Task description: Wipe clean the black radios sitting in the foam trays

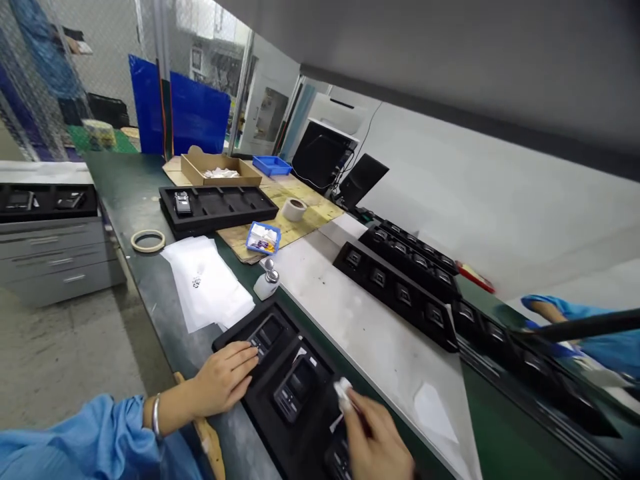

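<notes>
A black foam tray (260, 407) lies lengthwise along the bench before me, with dark rectangular electronic devices in its compartments. My left hand (225, 379) rests at the tray's left edge, its fingertips touching the device (267, 335) in the far compartment. Its fingers are extended and grip nothing. In the middle compartment sits another device (295, 389), with small white labels by its upper end. My right hand (377, 437) is closed on a crumpled white wipe (343, 392) above the near compartment. Partly hidden below that hand is a third device (339, 460).
Beyond the tray stand a pump bottle (267, 281) and white plastic bags (205, 283). Farther back are a tape roll (148, 241), a small blue tray (263, 239), another foam tray (220, 208) and a cardboard box (220, 168). More black trays (395, 287) line the right; a co-worker's sleeve (610, 340) shows there.
</notes>
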